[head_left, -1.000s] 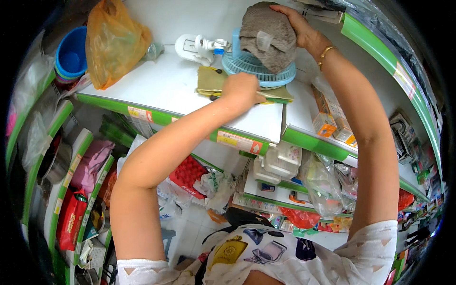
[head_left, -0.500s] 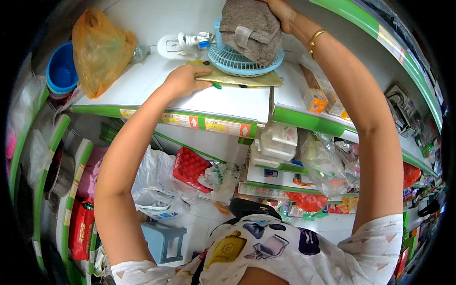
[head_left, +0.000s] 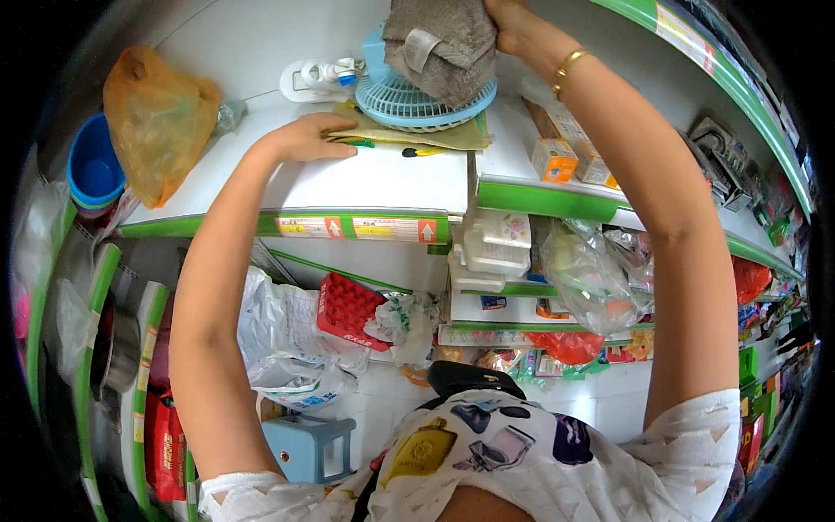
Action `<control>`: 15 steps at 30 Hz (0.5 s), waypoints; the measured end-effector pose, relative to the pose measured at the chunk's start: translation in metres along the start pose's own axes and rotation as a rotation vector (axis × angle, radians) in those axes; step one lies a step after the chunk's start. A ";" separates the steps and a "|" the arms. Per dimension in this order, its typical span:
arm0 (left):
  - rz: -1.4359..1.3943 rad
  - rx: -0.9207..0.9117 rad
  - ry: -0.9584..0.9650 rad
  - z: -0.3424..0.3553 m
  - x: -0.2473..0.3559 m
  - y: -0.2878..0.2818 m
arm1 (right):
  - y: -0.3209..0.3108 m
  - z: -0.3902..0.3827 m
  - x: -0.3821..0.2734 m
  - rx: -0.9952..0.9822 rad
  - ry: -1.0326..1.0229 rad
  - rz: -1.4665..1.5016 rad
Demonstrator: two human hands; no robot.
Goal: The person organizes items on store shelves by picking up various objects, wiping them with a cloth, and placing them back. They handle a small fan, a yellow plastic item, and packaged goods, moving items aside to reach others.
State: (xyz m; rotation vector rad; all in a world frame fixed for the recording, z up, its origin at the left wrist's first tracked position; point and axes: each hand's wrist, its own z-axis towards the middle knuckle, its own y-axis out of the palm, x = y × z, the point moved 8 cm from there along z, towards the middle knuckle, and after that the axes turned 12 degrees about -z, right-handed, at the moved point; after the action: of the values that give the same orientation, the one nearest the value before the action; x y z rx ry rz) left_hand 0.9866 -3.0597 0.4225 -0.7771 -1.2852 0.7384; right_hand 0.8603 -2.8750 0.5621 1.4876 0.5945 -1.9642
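Observation:
A light-blue fan lies with its round grille facing up on the white shelf. Over the grille rests a bundled grey-brown towel. My right hand grips the towel's right side, its fingertips partly out of sight. Beneath the fan is a folded yellow-green cloth with black, green and yellow marks along its front edge. At that cloth's left end, my left hand is closed, pinching its edge between thumb and fingers. The fan's white base reaches out to the left.
An orange plastic bag and blue basins occupy the shelf's left end. Small orange-white boxes stand at right. Lower down are white plastic containers, a red basket, plastic bags and a blue stool.
My left hand has shifted slightly left along the cloth, and the cloth's front edge lies differently, showing more black and yellow. The towel stays on the fan under my right hand.

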 end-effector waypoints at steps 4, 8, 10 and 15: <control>-0.224 0.159 -0.198 -0.008 0.014 -0.010 | -0.010 -0.058 -0.006 -0.239 -0.057 0.240; -0.156 0.130 -0.151 0.004 0.005 0.004 | -0.022 -0.143 0.020 -0.106 0.101 0.260; -0.205 0.155 -0.117 0.021 -0.012 0.002 | -0.026 -0.191 0.034 -0.151 0.191 0.344; -0.020 0.228 -0.162 0.039 0.005 -0.020 | -0.089 -0.293 0.060 0.036 0.289 0.350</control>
State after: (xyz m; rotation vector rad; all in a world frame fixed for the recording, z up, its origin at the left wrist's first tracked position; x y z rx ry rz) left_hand 0.9496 -3.0634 0.4465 -0.5275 -1.3233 0.9292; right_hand 0.9905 -2.6271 0.4244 1.7792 0.3849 -1.5139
